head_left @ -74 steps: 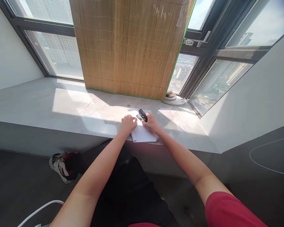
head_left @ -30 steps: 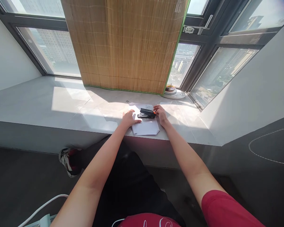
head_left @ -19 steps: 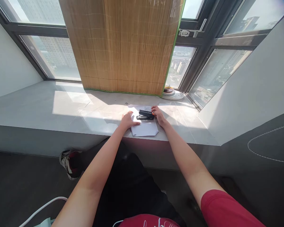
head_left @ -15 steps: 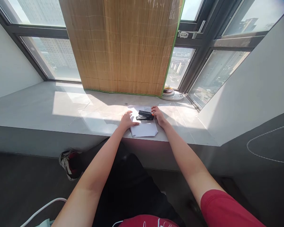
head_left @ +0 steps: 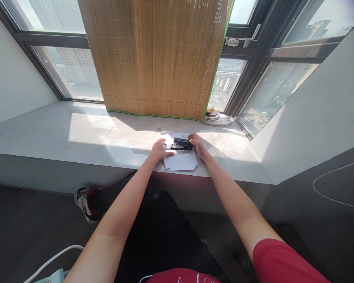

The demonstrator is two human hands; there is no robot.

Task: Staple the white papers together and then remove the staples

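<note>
A black stapler (head_left: 182,144) lies on sheets of white paper (head_left: 181,162) on the window sill, its top arm lifted apart from its base. A thin metal part (head_left: 167,145) sticks out of its left end. My right hand (head_left: 198,146) is curled around the stapler's right end and grips it. At the paper's left edge rests my left hand (head_left: 158,151), its thumb stretched out over the paper and apart from the fingers. Its fingertips are close to the metal part; whether they touch it I cannot tell.
A bamboo blind (head_left: 162,59) hangs behind the sill (head_left: 85,133). A stack of plates (head_left: 212,116) stands at the back right by the window. Two small dark pieces (head_left: 159,129) lie behind the paper. A white cable (head_left: 53,261) runs at the lower left.
The metal part now sticks out of the stapler's left end towards my left hand. Both hands stay in nearly the same place; the view has shifted slightly.
</note>
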